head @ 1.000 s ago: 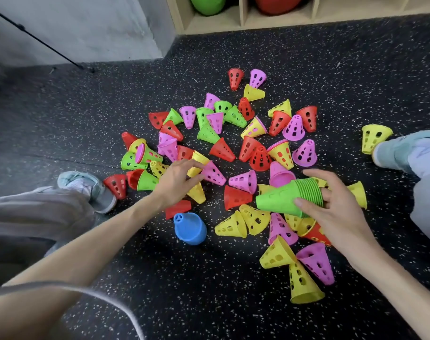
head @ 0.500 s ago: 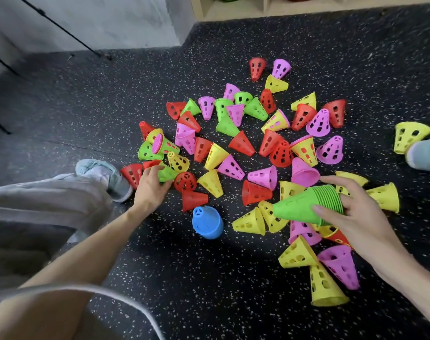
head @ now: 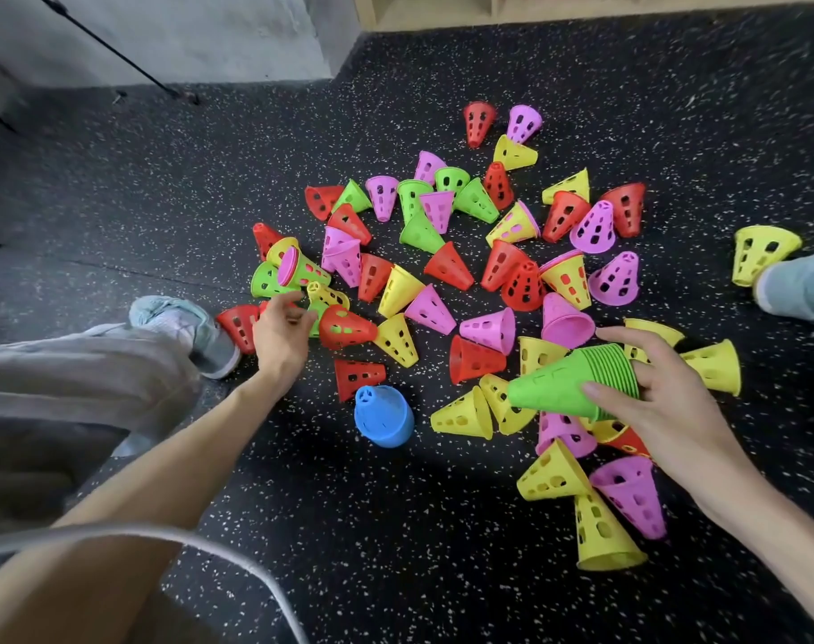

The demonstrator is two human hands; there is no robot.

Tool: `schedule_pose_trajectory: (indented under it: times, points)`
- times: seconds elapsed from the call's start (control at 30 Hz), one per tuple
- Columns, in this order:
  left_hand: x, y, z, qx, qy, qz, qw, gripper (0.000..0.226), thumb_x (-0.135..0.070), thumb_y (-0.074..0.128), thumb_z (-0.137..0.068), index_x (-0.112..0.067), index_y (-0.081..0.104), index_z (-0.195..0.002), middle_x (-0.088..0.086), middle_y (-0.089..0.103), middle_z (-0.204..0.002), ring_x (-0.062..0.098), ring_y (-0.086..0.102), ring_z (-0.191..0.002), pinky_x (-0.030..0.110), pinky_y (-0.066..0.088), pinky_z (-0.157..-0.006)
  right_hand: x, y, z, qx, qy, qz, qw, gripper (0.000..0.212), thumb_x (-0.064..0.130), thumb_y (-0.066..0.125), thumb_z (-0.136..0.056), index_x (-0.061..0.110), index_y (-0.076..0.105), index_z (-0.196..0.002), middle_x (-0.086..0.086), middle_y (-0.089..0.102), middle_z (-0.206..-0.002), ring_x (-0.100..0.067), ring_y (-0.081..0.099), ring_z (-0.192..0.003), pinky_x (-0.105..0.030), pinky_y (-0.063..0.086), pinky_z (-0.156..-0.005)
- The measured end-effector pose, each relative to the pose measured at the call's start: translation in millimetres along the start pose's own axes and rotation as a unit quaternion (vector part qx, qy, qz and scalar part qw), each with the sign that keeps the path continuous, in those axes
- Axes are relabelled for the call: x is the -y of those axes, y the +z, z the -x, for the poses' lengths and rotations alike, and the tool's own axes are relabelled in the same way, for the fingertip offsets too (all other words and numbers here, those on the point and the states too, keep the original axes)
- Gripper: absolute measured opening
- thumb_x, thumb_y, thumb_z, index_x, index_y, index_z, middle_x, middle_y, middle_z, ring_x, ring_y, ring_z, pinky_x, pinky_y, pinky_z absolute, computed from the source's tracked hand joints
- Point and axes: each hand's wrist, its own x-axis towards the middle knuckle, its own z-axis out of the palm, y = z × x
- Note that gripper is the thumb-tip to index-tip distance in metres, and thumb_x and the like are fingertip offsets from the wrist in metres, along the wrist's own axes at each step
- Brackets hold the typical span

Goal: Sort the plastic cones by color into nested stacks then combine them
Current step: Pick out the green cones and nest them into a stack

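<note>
Only the head view to go on, so here's what we get from it. Our right hand [head: 665, 402] is wrapped around the wide end of the green stack [head: 567, 383], thumb on the near side and fingers over the rims. The stack lies nearly flat above the floor [head: 395, 527], its long axis running left to right, tip pointing left toward the blue cone [head: 384, 416] and open mouth toward our right palm.

Our left hand [head: 282, 332] is over at the left edge of the pile, fingers loosely curled and reaching down among the cones. We honestly can't tell if it has hold of anything yet. Just off its fingertips there's a green cone [head: 315, 313] mostly buried under a red cone [head: 347, 325] and a small yellow cone [head: 326, 295], so we can't read which way it points. Looks to us like that's the next one to grab.

So the stack sits well to the right of that green one, with a stretch of red, yellow and pink cones between. The left hand is clearly the nearer one, and whatever it lifts would have to travel right and go mouth-first over the stack's tip.

More loose greens lie further out, like the two-tone pair [head: 279, 276] and a bunch near the top [head: 419, 234]. Plenty of sorting left, we reckon.
</note>
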Motion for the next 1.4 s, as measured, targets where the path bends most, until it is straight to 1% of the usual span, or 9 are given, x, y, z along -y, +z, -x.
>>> schedule_pose_trajectory:
  times: [0.13,0.3,0.47,0.6,0.77,0.87,1.1,1.3,1.4]
  points:
    - [-36,7,2,-0.012,0.089,-0.01,0.996,0.018,-0.017,0.065,-0.101,-0.016,0.074,-0.117,-0.002,0.074,-0.105,0.009,0.064,-0.091,0.009,0.042,-0.074,-1,-1,-2,-0.005,-0.005,0.0,1.0,0.055,0.023,0.075,-0.09,0.056,0.052,-0.127,0.007,0.069,-0.124,-0.017,0.065,-0.118,-0.054,0.049,-0.106]
    - [-78,18,7,-0.03,0.25,-0.068,0.965,0.013,-0.027,0.066,-0.1,-0.024,0.076,-0.108,-0.003,0.07,-0.103,0.022,0.059,-0.096,0.038,0.042,-0.09,-1,-4,-1,-0.014,-0.014,-0.008,1.0,0.056,0.027,0.076,-0.089,0.059,0.05,-0.128,0.008,0.063,-0.136,-0.024,0.058,-0.129,-0.059,0.045,-0.109]
    - [-112,23,24,-0.003,0.359,-0.066,0.931,0.013,-0.025,0.069,-0.097,-0.023,0.078,-0.106,-0.002,0.066,-0.096,0.023,0.053,-0.094,0.041,0.043,-0.088,0,-9,1,-0.027,-0.028,-0.022,0.999,0.053,0.026,0.074,-0.091,0.06,0.051,-0.125,0.009,0.067,-0.128,-0.023,0.06,-0.125,-0.058,0.045,-0.108]
    - [-139,30,43,0.082,0.391,-0.008,0.917,0.01,-0.025,0.07,-0.095,-0.025,0.077,-0.102,-0.013,0.062,-0.094,0.011,0.052,-0.09,0.014,0.035,-0.088,4,-14,0,-0.07,-0.048,-0.047,0.995,0.053,0.023,0.075,-0.092,0.055,0.052,-0.127,0.009,0.065,-0.132,-0.02,0.059,-0.128,-0.056,0.046,-0.108]
    - [-163,41,72,0.253,0.411,0.014,0.876,0.008,-0.021,0.072,-0.094,-0.024,0.076,-0.1,-0.006,0.07,-0.099,0.009,0.061,-0.1,0.022,0.045,-0.093,8,-25,-2,-0.145,-0.075,-0.072,0.984,0.05,0.012,0.072,-0.093,0.039,0.055,-0.131,0.01,0.069,-0.119,-0.007,0.066,-0.111,-0.045,0.054,-0.101]
    - [-169,50,90,0.306,0.429,0.012,0.85,0.007,-0.02,0.073,-0.094,-0.025,0.075,-0.099,-0.005,0.069,-0.098,0.008,0.062,-0.095,0.024,0.048,-0.087,8,-29,-3,-0.169,-0.087,-0.071,0.979,0.05,0.008,0.072,-0.093,0.034,0.055,-0.131,0.011,0.069,-0.115,-0.003,0.067,-0.106,-0.04,0.056,-0.096]
    - [-181,57,117,0.32,0.455,0.03,0.83,0.006,-0.016,0.069,-0.096,-0.021,0.072,-0.097,-0.008,0.053,-0.131,0.02,0.065,-0.098,0.04,0.056,-0.083,2,-24,-4,-0.119,-0.064,-0.039,0.99,0.053,0.02,0.074,-0.091,0.05,0.051,-0.129,0.007,0.066,-0.13,-0.022,0.063,-0.122,-0.055,0.051,-0.103]
    - [-185,58,132,0.273,0.5,-0.029,0.821,0.007,-0.025,0.064,-0.098,-0.019,0.068,-0.099,-0.006,0.049,-0.145,0.015,0.071,-0.081,0.043,0.058,-0.063,4,-16,-1,-0.068,-0.073,-0.057,0.993,0.052,0.013,0.074,-0.092,0.039,0.053,-0.132,0.003,0.07,-0.121,-0.011,0.07,-0.105,-0.039,0.056,-0.094]
    - [-189,57,138,0.256,0.503,-0.01,0.826,0.017,-0.033,0.061,-0.097,-0.019,0.068,-0.104,-0.006,0.052,-0.141,0.015,0.068,-0.08,0.043,0.059,-0.063,6,-15,2,-0.057,-0.075,-0.081,0.992,0.052,0.01,0.074,-0.092,0.034,0.054,-0.134,0.002,0.073,-0.113,-0.008,0.072,-0.097,-0.026,0.054,-0.083]
